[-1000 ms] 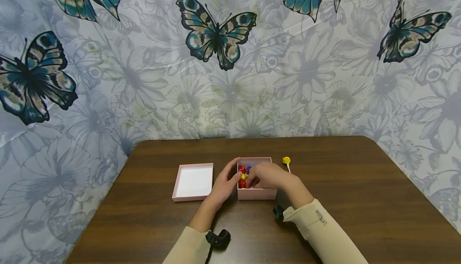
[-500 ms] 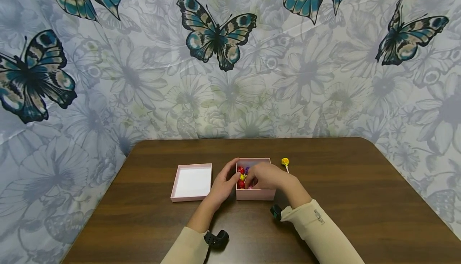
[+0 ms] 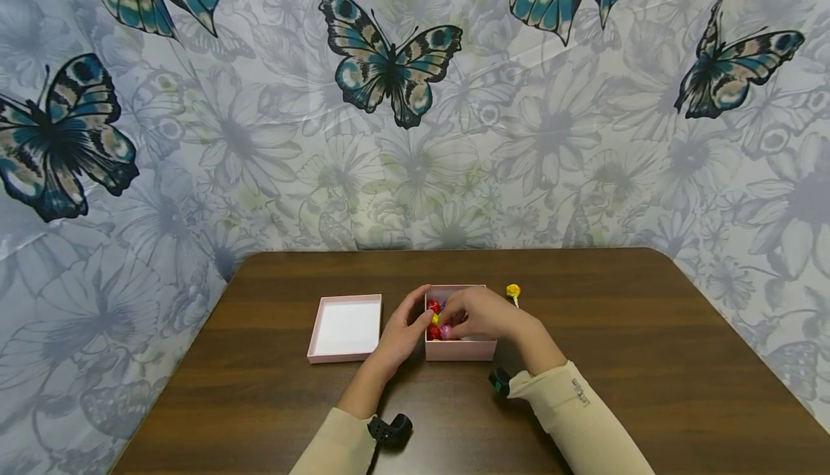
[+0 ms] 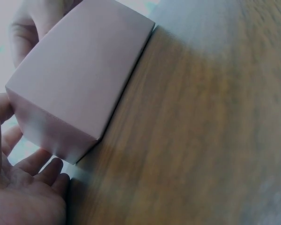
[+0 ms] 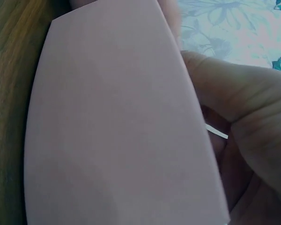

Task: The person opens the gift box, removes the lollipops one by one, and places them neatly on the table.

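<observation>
Several lollipops with shiny wrappers, among them a red one [image 3: 433,332], lie in a pink box [image 3: 460,350]. My left hand [image 3: 400,331] rests against the box's left side, thumb at the rim; in the left wrist view its fingers [image 4: 49,171] are loosely bent beside the end wall. The right hand [image 3: 483,315] reaches in over the right part, its fingertips pinching at a pink lollipop [image 3: 445,332]. A white stick [image 5: 217,131] shows beneath the right hand in the right wrist view. The box front hides the fingertips there.
A pink lid [image 3: 345,327] with a white inside lies left of the box. One yellow lollipop [image 3: 513,291] lies on the brown table [image 3: 648,360] behind the right hand. A butterfly-print cloth [image 3: 415,187] hangs behind the table.
The right hand's fingers have shifted and lifted slightly inside the box, so the pink lollipop shows now and the purple one is more covered. The left hand stays in place.
</observation>
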`<state>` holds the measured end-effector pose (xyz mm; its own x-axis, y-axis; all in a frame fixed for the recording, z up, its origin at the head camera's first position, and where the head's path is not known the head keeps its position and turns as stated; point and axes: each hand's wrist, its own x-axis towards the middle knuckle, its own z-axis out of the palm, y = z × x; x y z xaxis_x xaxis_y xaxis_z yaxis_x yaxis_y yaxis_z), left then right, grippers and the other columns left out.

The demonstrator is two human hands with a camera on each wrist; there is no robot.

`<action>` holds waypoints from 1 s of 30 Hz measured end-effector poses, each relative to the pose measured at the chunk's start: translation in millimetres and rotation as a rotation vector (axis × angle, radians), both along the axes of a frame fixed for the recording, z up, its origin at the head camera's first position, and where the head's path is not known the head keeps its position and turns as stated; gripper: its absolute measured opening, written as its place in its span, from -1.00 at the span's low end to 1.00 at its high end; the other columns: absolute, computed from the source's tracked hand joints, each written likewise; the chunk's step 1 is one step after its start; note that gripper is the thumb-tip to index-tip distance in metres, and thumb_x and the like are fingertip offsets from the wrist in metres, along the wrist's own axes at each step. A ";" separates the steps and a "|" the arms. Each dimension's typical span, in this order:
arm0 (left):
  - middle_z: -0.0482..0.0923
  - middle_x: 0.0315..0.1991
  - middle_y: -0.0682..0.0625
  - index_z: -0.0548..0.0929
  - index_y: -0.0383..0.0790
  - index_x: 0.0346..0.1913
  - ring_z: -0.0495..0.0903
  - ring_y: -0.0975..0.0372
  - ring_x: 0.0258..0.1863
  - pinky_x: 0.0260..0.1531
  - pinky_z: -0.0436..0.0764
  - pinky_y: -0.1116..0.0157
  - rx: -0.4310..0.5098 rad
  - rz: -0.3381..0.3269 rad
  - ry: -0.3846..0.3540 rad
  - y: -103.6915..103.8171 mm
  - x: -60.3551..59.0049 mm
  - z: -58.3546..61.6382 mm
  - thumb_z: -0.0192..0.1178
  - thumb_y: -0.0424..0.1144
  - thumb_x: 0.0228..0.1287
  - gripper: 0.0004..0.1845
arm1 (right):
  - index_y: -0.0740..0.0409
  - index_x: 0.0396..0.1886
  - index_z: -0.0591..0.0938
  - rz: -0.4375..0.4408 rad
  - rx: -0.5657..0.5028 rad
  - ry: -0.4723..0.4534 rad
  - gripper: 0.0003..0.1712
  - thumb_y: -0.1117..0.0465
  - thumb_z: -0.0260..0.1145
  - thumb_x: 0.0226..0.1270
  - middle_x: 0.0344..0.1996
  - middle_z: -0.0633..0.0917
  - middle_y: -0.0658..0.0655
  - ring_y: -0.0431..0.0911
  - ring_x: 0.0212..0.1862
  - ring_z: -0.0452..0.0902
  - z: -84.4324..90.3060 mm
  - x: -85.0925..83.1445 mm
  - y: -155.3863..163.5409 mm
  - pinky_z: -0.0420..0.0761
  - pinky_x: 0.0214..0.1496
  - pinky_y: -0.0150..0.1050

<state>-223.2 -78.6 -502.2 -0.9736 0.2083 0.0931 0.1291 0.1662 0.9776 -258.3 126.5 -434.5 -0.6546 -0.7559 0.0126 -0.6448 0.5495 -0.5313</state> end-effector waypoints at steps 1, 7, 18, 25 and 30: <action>0.28 0.51 -0.09 0.33 0.10 0.47 0.21 -0.03 0.53 0.50 0.18 -0.13 -0.003 0.002 -0.003 0.0 -0.4 -0.9 0.09 -0.18 0.50 -0.47 | -0.09 -0.23 0.81 -0.007 -0.009 -0.001 -0.85 0.09 0.52 0.18 -0.36 0.72 -0.25 -0.36 -0.29 0.60 0.0 -0.1 0.6 0.64 -0.21 -0.44; 0.29 0.50 -0.10 0.32 0.09 0.48 0.24 -0.03 0.52 0.49 0.21 -0.13 -0.015 -0.013 -0.002 1.6 -1.3 -2.2 0.09 -0.16 0.50 -0.47 | -0.08 -0.25 0.80 -0.041 -0.111 0.041 -0.86 0.08 0.52 0.18 -0.28 0.75 -0.21 -0.22 -0.21 0.62 4.1 2.6 8.0 0.63 -0.21 -0.39; 0.29 0.50 -0.09 0.32 0.11 0.48 0.23 -0.04 0.52 0.50 0.20 -0.13 -0.021 -0.004 -0.018 1.0 -1.2 -1.0 0.09 -0.15 0.50 -0.47 | -0.01 -0.11 0.79 -0.139 -0.332 0.007 -0.75 0.09 0.49 0.21 -0.19 0.74 -0.11 -0.13 -0.17 0.62 3.4 4.7 25.3 0.69 -0.14 -0.26; 0.29 0.51 -0.10 0.34 0.07 0.47 0.22 -0.04 0.53 0.51 0.18 -0.12 -0.015 0.016 -0.014 0.2 -1.5 -0.2 0.10 -0.18 0.49 -0.46 | -0.13 -0.11 0.77 -0.296 -0.440 -0.021 -0.76 0.01 0.47 0.23 -0.17 0.74 -0.10 -0.19 -0.15 0.64 12.9 7.4 37.7 0.69 -0.08 -0.31; 0.27 0.52 -0.09 0.33 0.09 0.47 0.21 -0.04 0.53 0.51 0.17 -0.12 -0.018 0.014 -0.021 0.8 -1.1 -0.2 0.10 -0.15 0.50 -0.47 | -0.09 -0.07 0.76 -0.375 -0.497 -0.004 -0.76 0.05 0.44 0.28 -0.14 0.74 -0.03 -0.21 -0.13 0.67 21.4 10.3 54.6 0.70 -0.09 -0.36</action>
<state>-224.3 -77.8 -502.4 -0.9781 0.1964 0.0688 0.1059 0.1852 0.9770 -248.1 181.1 -413.1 -0.8752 -0.3792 0.3004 -0.4531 0.4247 -0.7838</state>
